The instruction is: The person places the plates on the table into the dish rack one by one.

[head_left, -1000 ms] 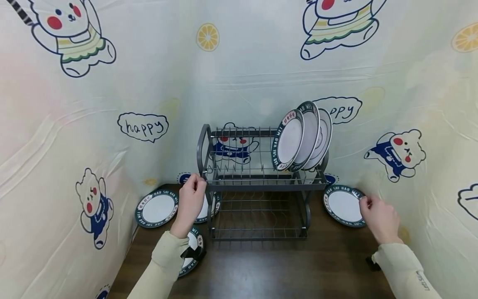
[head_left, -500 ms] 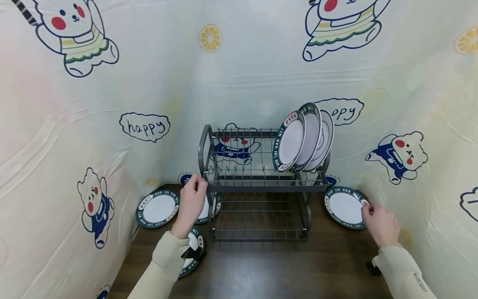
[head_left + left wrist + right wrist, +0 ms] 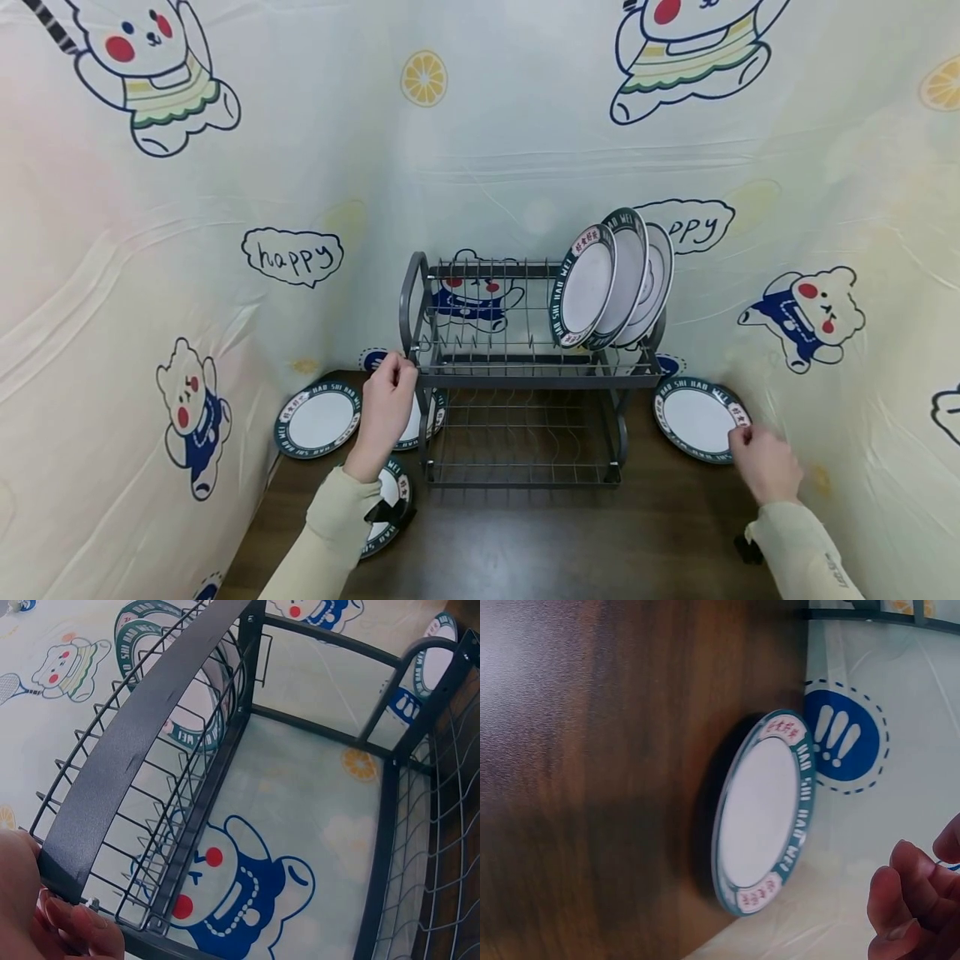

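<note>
In the head view my left hand (image 3: 388,400) grips the left front corner of a dark two-tier dish rack (image 3: 540,382). The left wrist view shows its fingers (image 3: 96,930) curled round the corner of the frame. My right hand (image 3: 767,467) hovers by a green-rimmed white plate (image 3: 697,421) right of the rack. Its fingers (image 3: 915,889) are loosely curled and hold nothing, apart from the plate in the right wrist view. Several similar plates, the front one (image 3: 583,287) facing left, stand upright at the right end of the upper tier.
Left of the rack lie a plate (image 3: 318,419), another plate (image 3: 408,427) partly behind the left hand, and a third plate (image 3: 390,487) partly under the left forearm. All rest on the brown wooden table (image 3: 525,542). A cartoon-printed cloth (image 3: 495,125) hangs behind and at both sides.
My right hand has moved slightly down and toward me, away from the right plate's rim. The left hand keeps its grip on the rack. The head view has shifted a little.
</note>
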Action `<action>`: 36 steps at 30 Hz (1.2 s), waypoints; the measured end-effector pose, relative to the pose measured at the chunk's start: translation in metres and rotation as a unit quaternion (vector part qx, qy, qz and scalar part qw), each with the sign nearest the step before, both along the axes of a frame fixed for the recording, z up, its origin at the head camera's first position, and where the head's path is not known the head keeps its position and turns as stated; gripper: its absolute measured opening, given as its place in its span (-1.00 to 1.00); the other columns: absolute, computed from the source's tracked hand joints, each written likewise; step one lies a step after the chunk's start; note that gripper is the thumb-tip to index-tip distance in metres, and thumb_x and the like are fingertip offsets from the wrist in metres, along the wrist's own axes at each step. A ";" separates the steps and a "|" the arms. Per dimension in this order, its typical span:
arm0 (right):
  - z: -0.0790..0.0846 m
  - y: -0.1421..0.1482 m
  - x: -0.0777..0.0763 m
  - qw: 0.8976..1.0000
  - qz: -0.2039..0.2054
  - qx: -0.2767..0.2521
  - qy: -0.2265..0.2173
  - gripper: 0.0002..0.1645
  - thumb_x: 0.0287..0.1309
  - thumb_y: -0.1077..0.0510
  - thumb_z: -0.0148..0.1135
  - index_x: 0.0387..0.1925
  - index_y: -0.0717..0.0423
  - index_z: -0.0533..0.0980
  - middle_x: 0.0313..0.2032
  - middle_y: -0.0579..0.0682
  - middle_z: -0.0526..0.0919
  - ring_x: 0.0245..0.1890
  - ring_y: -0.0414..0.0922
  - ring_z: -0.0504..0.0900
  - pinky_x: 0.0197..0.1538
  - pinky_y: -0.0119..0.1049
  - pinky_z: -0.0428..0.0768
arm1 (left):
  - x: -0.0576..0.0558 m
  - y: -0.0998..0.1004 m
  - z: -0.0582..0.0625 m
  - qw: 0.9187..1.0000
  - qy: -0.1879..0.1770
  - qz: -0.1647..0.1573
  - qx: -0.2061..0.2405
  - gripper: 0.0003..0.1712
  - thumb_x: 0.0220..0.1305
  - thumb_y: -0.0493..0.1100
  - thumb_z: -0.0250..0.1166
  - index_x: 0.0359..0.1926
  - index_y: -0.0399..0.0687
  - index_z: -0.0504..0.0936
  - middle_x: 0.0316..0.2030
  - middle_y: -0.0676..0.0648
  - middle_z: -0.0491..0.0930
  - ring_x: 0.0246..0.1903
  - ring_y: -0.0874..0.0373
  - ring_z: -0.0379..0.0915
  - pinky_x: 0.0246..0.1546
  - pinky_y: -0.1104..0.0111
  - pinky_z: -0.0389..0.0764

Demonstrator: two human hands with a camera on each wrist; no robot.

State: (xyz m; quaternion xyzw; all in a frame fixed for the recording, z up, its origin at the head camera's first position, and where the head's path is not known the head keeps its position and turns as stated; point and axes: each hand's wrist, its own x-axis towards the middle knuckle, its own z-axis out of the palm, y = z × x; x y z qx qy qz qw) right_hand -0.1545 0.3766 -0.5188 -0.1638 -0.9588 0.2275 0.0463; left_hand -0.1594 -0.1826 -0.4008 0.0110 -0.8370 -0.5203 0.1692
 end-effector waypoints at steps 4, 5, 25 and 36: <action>-0.008 0.001 0.000 1.000 -0.004 0.002 0.013 -0.55 0.43 -0.01 -0.12 -0.56 0.10 0.37 -0.61 0.06 0.44 -0.55 0.08 0.46 -0.51 -0.12 0.30 | 0.001 0.001 0.001 1.000 0.002 -0.001 0.002 -0.80 0.49 -0.21 -0.02 -0.33 -0.09 0.44 -0.52 -0.07 0.32 -0.57 0.02 0.23 -0.55 0.33 0.25; -0.009 0.002 0.000 1.000 -0.004 0.003 0.016 -0.56 0.43 -0.01 -0.12 -0.56 0.10 0.37 -0.61 0.06 0.44 -0.55 0.08 0.46 -0.51 -0.12 0.29 | 0.001 0.001 0.001 1.000 0.003 -0.001 0.003 -0.80 0.49 -0.21 -0.02 -0.33 -0.10 0.45 -0.52 -0.07 0.32 -0.57 0.02 0.24 -0.55 0.33 0.25; -0.050 0.012 0.000 0.999 -0.040 -0.015 -0.023 -0.46 0.48 -0.11 -0.25 -0.61 0.06 0.28 -0.61 0.09 0.40 -0.54 0.11 0.42 -0.51 -0.07 0.29 | 0.002 0.001 -0.001 1.000 0.002 -0.002 0.001 -0.80 0.49 -0.21 -0.01 -0.33 -0.09 0.47 -0.52 -0.08 0.32 -0.57 0.00 0.24 -0.52 0.32 0.27; -0.068 0.012 -0.009 0.994 -0.060 -0.027 -0.086 -0.35 0.51 -0.18 -0.37 -0.57 0.13 0.32 -0.56 0.18 0.44 -0.48 0.19 0.52 -0.43 0.02 0.44 | 0.002 0.000 0.000 1.000 0.003 0.002 -0.003 -0.80 0.48 -0.22 -0.01 -0.34 -0.08 0.46 -0.53 -0.06 0.32 -0.59 0.05 0.23 -0.54 0.33 0.26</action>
